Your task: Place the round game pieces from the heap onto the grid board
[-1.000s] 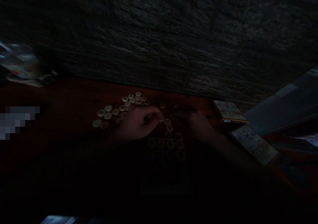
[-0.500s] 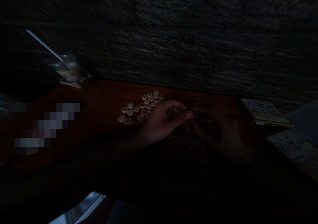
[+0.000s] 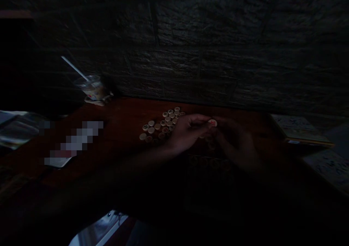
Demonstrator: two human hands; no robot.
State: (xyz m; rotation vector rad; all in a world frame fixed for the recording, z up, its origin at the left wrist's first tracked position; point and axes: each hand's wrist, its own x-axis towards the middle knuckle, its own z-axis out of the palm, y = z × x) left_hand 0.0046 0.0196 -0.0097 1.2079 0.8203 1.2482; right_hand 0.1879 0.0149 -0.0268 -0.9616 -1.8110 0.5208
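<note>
The scene is very dark. My left hand [image 3: 188, 131] pinches a round pale game piece [image 3: 212, 122] with a red mark between thumb and fingertips, just above the red-brown table [image 3: 120, 129]. My right hand [image 3: 237, 144] sits close to the right of that piece, fingers curled toward it; whether it touches or holds anything is lost in shadow. A heap of several pale round pieces [image 3: 162, 124] lies left of my left hand. Below my hands a dim row of pieces [image 3: 207, 162] rests in a dark tray.
A plastic cup with a straw [image 3: 92, 89] stands at the table's back left, against the dark stone wall [image 3: 218, 56]. A printed box [image 3: 300, 129] lies at the right, another printed sheet [image 3: 329, 167] nearer. A pale object [image 3: 58, 161] lies at left.
The view has swung, shifting everything right and slightly down. My left hand has lifted a red-marked piece at its fingertips; the right hand stays beside it.
</note>
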